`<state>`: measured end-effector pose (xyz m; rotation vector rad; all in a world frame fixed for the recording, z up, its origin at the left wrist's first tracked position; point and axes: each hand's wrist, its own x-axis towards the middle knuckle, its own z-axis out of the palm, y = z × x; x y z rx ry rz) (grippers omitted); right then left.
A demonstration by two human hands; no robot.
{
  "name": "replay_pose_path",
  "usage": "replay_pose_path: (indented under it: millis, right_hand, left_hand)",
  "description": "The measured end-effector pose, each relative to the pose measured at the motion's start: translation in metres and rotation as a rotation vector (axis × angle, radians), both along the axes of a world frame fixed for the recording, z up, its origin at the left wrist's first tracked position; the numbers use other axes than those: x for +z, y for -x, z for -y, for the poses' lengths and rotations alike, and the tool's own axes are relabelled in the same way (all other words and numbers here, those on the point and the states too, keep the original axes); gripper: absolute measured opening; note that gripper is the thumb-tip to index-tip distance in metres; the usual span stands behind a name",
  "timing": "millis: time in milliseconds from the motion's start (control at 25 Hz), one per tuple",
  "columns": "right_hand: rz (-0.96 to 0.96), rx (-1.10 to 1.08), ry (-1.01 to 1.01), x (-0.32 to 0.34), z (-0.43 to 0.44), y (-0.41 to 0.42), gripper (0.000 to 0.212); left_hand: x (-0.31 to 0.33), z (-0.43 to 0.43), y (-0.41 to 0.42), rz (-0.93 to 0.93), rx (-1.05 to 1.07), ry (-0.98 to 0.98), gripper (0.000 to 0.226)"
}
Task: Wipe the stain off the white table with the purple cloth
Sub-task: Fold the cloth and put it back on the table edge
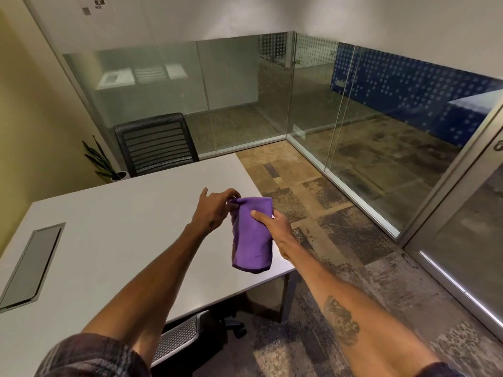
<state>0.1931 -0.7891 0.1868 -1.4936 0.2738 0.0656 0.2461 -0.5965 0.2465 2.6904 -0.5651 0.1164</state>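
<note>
A folded purple cloth (252, 235) hangs in the air above the right edge of the white table (130, 229). My left hand (213, 210) pinches its top left corner with the fingertips. My right hand (273, 225) grips the cloth's right side, thumb pressed across the front. The cloth's lower end dangles free, off the tabletop. I cannot make out any stain on the table surface.
A grey cable hatch (32, 265) is set into the table at the left. One black mesh chair (156, 144) stands at the far end, another (185, 336) is tucked under the near edge. A potted plant (104, 161) and glass walls (340, 104) surround the space.
</note>
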Motion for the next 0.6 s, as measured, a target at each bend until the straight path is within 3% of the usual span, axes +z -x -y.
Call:
replay_pose_path:
  millis: [120, 320, 600]
  right_hand:
    - [-0.050, -0.009, 0.057, 0.003, -0.006, -0.004, 0.064]
    - [-0.097, -0.058, 0.095, -0.002, -0.014, -0.008, 0.063]
    - [-0.227, -0.066, -0.136, -0.009, -0.025, -0.022, 0.063]
  left_hand:
    - [-0.004, -0.002, 0.000, -0.051, 0.031, 0.012, 0.025]
    - [-0.021, -0.010, 0.015, -0.162, 0.235, 0.294, 0.034]
    - [-0.062, -0.028, 0.041, -0.336, 0.380, 0.359, 0.019]
